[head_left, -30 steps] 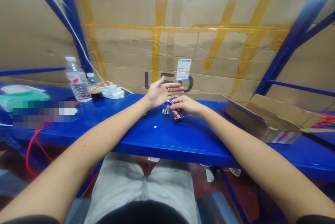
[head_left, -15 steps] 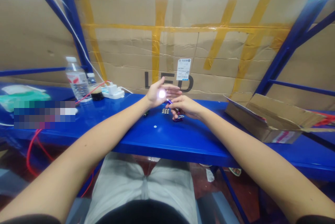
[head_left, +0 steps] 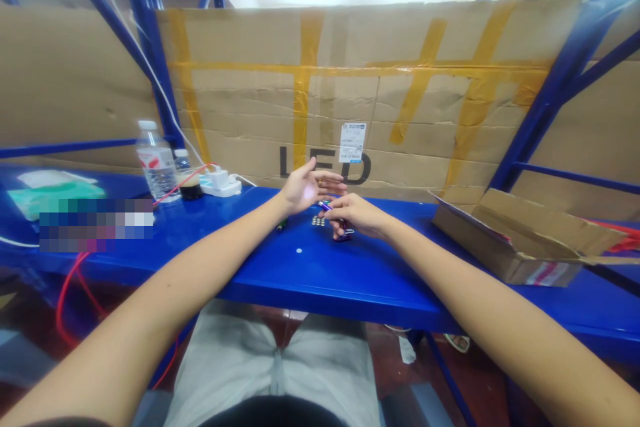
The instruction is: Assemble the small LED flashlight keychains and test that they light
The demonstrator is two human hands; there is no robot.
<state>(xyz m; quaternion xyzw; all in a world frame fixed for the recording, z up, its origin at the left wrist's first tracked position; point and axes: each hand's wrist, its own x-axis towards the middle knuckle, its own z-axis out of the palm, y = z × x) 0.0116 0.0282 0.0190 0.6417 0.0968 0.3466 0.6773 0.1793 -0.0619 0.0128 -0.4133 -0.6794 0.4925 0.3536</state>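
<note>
Right hand (head_left: 357,214) holding small purple flashlight (head_left: 325,206), left hand (head_left: 304,189) wide at flashlight's 10 o'clock, palm lit, silver pieces (head_left: 319,221) at 7.

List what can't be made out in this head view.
All in the head view:
- Purple flashlight: body partly hidden by the right hand.
- Silver pieces: too small to read any markings.
- Dark green object: too small to identify, partly behind the left forearm.
- Shipping label: print too small and blurred.
- Whatever lies under the pixelated patch.
- Red item: cut off by the right edge.
</note>
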